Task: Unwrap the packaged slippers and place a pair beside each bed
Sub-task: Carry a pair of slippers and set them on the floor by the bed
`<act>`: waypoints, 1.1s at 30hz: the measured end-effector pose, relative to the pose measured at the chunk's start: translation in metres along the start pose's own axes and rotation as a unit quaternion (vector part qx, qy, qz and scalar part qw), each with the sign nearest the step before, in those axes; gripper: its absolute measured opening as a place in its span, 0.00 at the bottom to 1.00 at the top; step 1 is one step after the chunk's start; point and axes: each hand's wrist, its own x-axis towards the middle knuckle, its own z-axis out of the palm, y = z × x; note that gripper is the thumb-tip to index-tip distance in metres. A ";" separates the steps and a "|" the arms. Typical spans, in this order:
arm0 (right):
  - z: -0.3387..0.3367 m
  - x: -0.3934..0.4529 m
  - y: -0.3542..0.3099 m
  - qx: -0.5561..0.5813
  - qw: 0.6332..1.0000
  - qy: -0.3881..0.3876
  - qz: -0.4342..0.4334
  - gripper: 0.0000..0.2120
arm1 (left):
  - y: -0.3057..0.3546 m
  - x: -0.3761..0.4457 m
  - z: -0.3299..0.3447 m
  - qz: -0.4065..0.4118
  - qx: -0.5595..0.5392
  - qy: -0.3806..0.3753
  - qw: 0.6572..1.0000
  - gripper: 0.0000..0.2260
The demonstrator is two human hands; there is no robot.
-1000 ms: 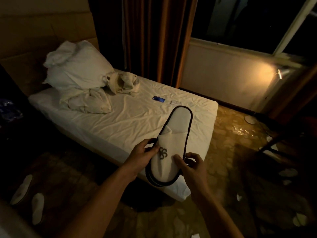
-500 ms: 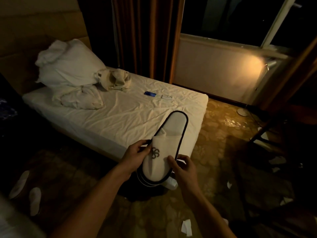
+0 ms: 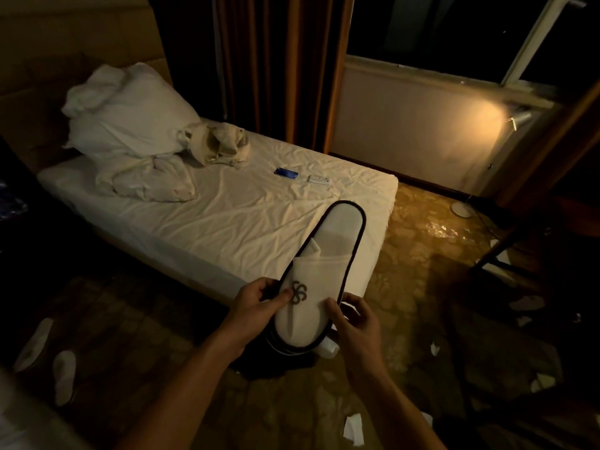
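A white slipper (image 3: 328, 267) with dark trim and a dark logo is held in the air above the near corner of the single bed (image 3: 227, 216). More dark-edged soles appear stacked under it. My left hand (image 3: 259, 303) grips its left edge by the logo. My right hand (image 3: 357, 319) holds its right edge near the toe. A pair of white slippers (image 3: 48, 358) lies on the floor at lower left, beside the edge of another bed (image 3: 19, 423).
On the bed lie pillows (image 3: 130, 118), a crumpled bag (image 3: 217, 144), a blue phone (image 3: 285, 172) and a white remote (image 3: 319, 179). Scraps of wrapper (image 3: 352, 428) and clear plastic (image 3: 441, 228) litter the patterned floor. A curtain, window and floor lamp (image 3: 519, 118) stand behind.
The view has shifted slightly, so the bed and the slipper sit a little lower and further left. Both hands keep the same hold on the slipper.
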 end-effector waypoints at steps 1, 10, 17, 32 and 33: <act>0.001 0.002 0.000 -0.001 1.000 -0.001 -0.004 0.12 | -0.001 0.002 -0.001 0.006 -0.003 0.004 1.000 0.07; -0.016 0.008 -0.003 -0.011 1.000 -0.028 -0.003 0.10 | 0.009 -0.024 0.016 0.015 0.010 0.056 0.998 0.11; -0.056 0.004 0.003 -0.006 0.997 -0.076 0.015 0.09 | -0.019 -0.064 0.043 -0.018 0.013 0.097 0.995 0.10; -0.050 -0.002 0.073 -0.041 0.994 -0.096 0.045 0.08 | -0.095 -0.072 0.018 -0.021 0.023 0.140 0.990 0.11; -0.045 0.002 0.088 -0.046 0.993 -0.098 0.046 0.09 | -0.110 -0.066 0.011 -0.023 0.023 0.141 0.990 0.15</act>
